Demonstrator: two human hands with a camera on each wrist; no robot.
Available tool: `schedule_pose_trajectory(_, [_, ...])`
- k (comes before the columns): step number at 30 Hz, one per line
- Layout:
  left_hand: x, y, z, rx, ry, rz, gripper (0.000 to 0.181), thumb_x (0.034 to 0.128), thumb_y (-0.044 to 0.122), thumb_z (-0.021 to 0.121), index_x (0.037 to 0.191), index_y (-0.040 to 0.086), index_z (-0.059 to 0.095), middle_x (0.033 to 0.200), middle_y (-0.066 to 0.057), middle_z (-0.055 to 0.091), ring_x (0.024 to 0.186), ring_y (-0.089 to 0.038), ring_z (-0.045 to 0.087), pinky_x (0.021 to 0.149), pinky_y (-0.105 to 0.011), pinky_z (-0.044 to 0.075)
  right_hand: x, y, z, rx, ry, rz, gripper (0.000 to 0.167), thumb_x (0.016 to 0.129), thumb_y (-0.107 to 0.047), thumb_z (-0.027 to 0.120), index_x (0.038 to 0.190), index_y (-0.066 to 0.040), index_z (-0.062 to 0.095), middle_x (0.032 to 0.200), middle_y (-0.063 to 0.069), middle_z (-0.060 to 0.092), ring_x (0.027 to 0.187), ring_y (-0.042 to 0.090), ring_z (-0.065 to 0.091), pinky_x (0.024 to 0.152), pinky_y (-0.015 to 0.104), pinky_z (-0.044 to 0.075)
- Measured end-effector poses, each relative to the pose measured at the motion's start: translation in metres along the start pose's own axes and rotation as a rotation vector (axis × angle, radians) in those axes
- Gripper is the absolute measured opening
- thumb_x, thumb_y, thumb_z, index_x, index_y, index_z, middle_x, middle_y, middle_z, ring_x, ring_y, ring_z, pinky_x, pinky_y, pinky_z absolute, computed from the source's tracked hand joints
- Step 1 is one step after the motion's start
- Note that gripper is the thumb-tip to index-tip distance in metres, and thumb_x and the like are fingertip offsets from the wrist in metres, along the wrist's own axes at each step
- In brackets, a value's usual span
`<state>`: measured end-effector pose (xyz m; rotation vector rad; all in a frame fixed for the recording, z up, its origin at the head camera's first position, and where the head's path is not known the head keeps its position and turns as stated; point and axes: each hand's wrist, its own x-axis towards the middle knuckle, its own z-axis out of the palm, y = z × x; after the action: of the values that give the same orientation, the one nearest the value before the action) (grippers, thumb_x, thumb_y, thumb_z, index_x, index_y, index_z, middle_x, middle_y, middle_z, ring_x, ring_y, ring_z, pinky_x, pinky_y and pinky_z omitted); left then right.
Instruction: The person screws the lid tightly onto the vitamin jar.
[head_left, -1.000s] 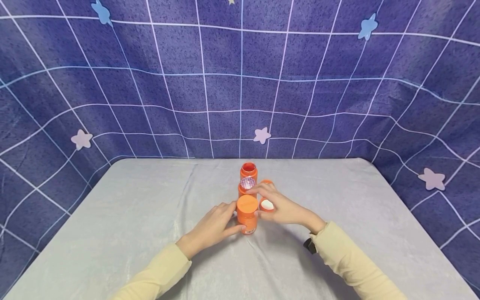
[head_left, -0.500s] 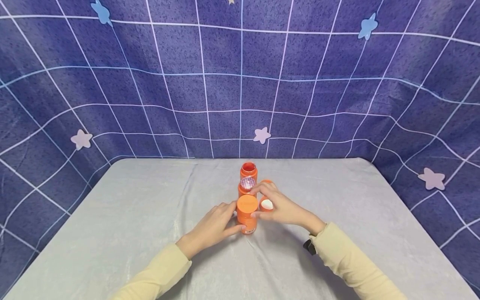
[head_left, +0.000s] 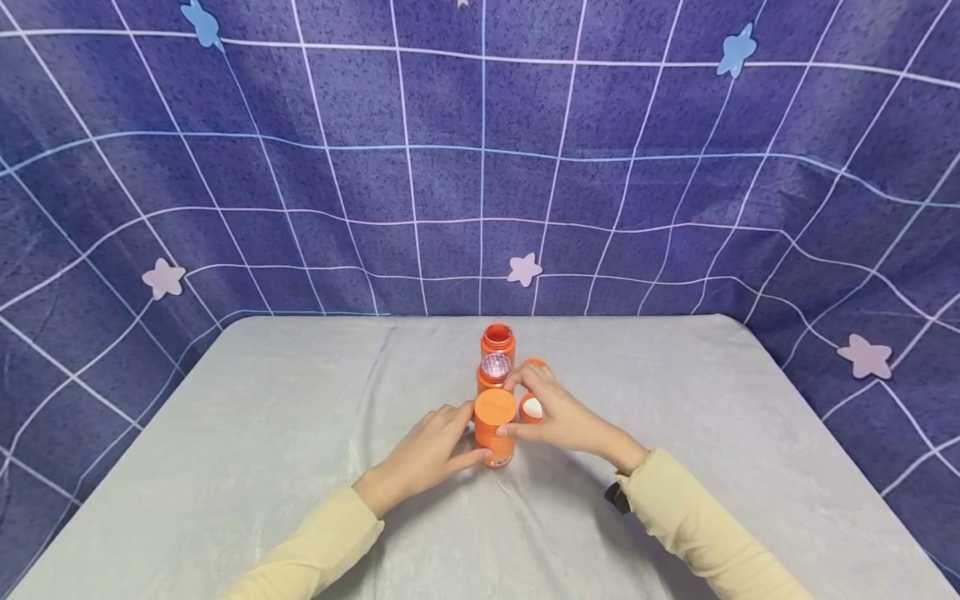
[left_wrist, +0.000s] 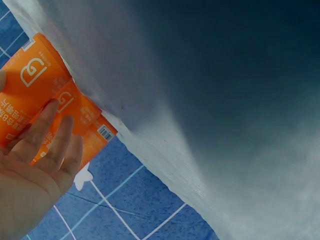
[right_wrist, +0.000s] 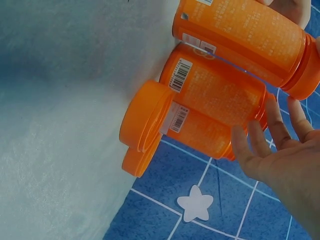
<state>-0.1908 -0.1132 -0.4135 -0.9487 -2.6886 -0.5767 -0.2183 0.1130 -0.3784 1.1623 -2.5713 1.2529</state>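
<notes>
The front orange bottle [head_left: 495, 442] stands upright with its orange cap [head_left: 495, 408] on. From the left, my left hand [head_left: 426, 450] holds its body between thumb and fingers. My right hand [head_left: 562, 415] has its thumb and a finger at the cap's right side, other fingers spread behind it. Right behind are two more orange bottles in a line: the middle one [head_left: 495, 367] shows a patterned silvery top, the rear one [head_left: 498, 335] an uncapped mouth. In the right wrist view the capped bottle [right_wrist: 245, 40] is nearest the right hand [right_wrist: 290, 155].
Two loose orange caps lie right of the bottles, the nearer cap [head_left: 532, 408] with its white inside up, the farther cap [head_left: 535, 362] partly behind the right hand. A grey cloth covers the table [head_left: 300, 392]; a blue gridded curtain [head_left: 450, 183] hangs behind.
My right thumb has shifted leftward across the front of the cap's lower edge, and the right index finger has drawn back slightly to the right. The left hand and bottles have stayed put.
</notes>
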Motion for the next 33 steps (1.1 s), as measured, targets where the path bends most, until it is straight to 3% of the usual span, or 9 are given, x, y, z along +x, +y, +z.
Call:
schedule_pose_trajectory(10, [0.0, 0.001, -0.001, -0.011, 0.001, 0.004, 0.063, 0.0794, 0.048, 0.064, 0.125, 0.01, 0.046, 0.105, -0.002, 0.064, 0.095, -0.016, 0.059, 0.087, -0.035, 0.046, 0.0, 0.002, -0.004, -0.017, -0.029, -0.051, 0.051, 0.074, -0.028, 0.075, 0.116, -0.015, 0.05, 0.117, -0.003, 0.05, 0.116, 0.017, 0.037, 0.099, 0.045, 0.035])
schedule_pose_trajectory(20, [0.0, 0.0, -0.001, -0.015, 0.002, 0.012, 0.064, 0.0799, 0.048, 0.064, 0.128, 0.01, 0.044, 0.109, -0.004, 0.064, 0.097, -0.017, 0.059, 0.088, -0.035, 0.045, 0.001, 0.003, -0.01, -0.023, -0.113, -0.129, 0.053, 0.078, -0.008, 0.067, 0.127, -0.01, 0.048, 0.124, 0.002, 0.049, 0.116, 0.02, 0.033, 0.097, 0.047, 0.033])
schedule_pose_trajectory(26, [0.0, 0.001, -0.001, -0.018, -0.014, -0.011, 0.065, 0.0798, 0.05, 0.063, 0.129, 0.012, 0.044, 0.109, -0.003, 0.063, 0.098, -0.017, 0.059, 0.089, -0.035, 0.045, 0.002, 0.002, -0.011, -0.013, -0.114, -0.121, 0.049, 0.079, -0.009, 0.066, 0.126, -0.015, 0.051, 0.124, 0.0, 0.05, 0.115, 0.02, 0.034, 0.095, 0.045, 0.033])
schedule_pose_trajectory(33, [0.0, 0.001, -0.002, -0.015, -0.004, -0.007, 0.063, 0.0797, 0.048, 0.064, 0.126, 0.01, 0.045, 0.106, -0.003, 0.064, 0.096, -0.017, 0.059, 0.088, -0.036, 0.045, 0.001, 0.002, -0.009, -0.024, -0.081, -0.094, 0.046, 0.077, -0.013, 0.07, 0.12, -0.013, 0.053, 0.12, 0.0, 0.052, 0.119, 0.02, 0.035, 0.099, 0.047, 0.032])
